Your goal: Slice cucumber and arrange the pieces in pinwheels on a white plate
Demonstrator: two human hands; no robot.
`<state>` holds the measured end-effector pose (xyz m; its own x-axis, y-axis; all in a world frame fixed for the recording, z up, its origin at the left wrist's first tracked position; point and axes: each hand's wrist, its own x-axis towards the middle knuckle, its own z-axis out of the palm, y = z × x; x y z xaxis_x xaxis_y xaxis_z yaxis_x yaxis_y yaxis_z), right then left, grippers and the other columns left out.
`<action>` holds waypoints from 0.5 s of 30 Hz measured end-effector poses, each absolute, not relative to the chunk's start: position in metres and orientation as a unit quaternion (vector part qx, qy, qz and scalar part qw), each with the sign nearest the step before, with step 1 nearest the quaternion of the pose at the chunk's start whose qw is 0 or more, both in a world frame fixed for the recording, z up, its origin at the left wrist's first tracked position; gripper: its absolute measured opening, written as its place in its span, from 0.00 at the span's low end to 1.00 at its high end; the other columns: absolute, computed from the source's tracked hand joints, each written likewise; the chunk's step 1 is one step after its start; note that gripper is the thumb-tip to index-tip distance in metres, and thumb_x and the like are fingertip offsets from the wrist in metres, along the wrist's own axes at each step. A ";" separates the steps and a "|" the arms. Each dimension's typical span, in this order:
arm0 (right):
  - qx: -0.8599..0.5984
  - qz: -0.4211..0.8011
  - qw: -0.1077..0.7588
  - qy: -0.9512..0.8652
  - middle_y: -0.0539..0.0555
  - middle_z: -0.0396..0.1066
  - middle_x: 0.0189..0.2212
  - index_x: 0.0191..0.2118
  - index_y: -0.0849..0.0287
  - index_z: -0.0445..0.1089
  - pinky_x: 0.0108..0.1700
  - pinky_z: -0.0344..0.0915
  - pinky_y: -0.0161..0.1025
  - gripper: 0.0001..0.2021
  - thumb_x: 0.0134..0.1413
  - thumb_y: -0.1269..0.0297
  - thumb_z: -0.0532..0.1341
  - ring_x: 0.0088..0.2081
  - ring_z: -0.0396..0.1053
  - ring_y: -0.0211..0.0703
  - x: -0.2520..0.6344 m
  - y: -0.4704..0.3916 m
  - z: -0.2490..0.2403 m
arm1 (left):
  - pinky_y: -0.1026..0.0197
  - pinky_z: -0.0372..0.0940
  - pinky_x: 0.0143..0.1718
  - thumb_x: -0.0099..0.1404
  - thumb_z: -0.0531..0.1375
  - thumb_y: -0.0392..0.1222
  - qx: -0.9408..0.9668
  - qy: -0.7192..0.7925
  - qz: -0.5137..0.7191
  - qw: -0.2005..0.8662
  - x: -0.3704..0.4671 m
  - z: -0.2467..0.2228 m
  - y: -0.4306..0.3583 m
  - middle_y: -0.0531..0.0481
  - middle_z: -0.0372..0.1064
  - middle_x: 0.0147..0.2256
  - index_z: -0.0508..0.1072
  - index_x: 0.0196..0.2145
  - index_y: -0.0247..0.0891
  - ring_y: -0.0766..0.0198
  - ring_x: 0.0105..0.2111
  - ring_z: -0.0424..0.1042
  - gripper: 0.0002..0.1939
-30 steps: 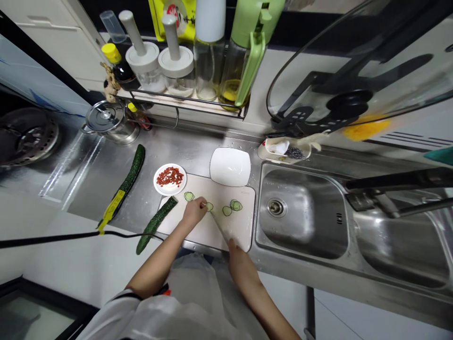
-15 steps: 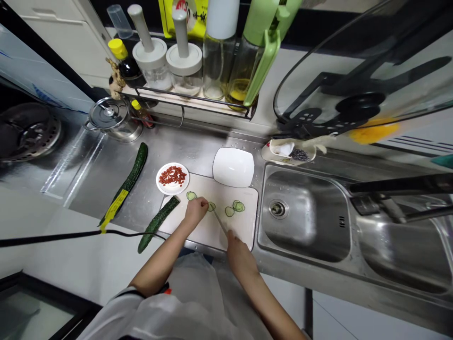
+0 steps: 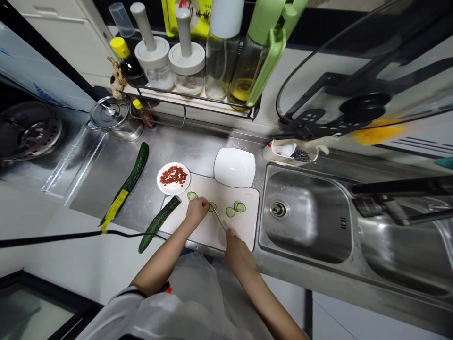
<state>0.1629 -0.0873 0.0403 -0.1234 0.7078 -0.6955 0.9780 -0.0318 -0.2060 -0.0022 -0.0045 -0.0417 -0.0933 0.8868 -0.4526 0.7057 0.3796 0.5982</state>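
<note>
My right hand (image 3: 239,249) is wrapped round the handle of a knife (image 3: 220,221), its thin blade pointing up and left over the white cutting board (image 3: 196,232). At the blade's tip lies a cucumber slice (image 3: 213,207). The fingertips of my left hand (image 3: 197,210) are pinched together at that slice's left edge; what is between them is too small to make out. Another thin slice (image 3: 192,195) rests just above the left hand. Several more slices (image 3: 239,207) overlap at the board's right. A cut cucumber (image 3: 161,222) slants across the board's left edge.
A plate of chopped red pieces (image 3: 173,178) and a white square dish (image 3: 234,167) stand behind the board. A whole cucumber (image 3: 131,177) lies left. The sink (image 3: 307,212) is right; a cable (image 3: 134,233) crosses in front. A condiment shelf (image 3: 198,100) hangs behind.
The whole view has shifted slightly. Both hands, the knife and the slices keep nearly the same places; the knife has tilted a little.
</note>
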 end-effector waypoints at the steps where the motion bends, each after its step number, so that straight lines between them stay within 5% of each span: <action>1: 0.631 -0.346 0.197 0.666 0.62 0.74 0.37 0.53 0.66 0.60 0.36 0.64 0.36 0.24 0.52 0.84 0.42 0.41 0.73 0.47 0.163 -0.087 0.041 | 0.65 0.62 0.36 0.57 0.57 0.36 0.546 0.730 0.114 0.395 -0.002 -0.041 -0.004 0.50 0.75 0.30 0.78 0.32 0.38 0.64 0.32 0.72 0.09; 15: 0.645 -0.390 0.238 0.613 0.60 0.74 0.37 0.52 0.63 0.60 0.33 0.61 0.35 0.24 0.50 0.83 0.42 0.39 0.73 0.46 0.189 -0.126 0.041 | 0.66 0.60 0.34 0.58 0.57 0.37 0.552 0.734 0.102 0.383 -0.001 -0.036 -0.010 0.52 0.75 0.31 0.76 0.33 0.41 0.65 0.32 0.71 0.08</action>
<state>0.1893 -0.1261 0.0406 -0.0548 0.6044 -0.7948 0.9760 -0.1356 -0.1704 -0.0007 -0.0097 -0.0362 -0.0972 0.8878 -0.4498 0.7317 0.3701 0.5724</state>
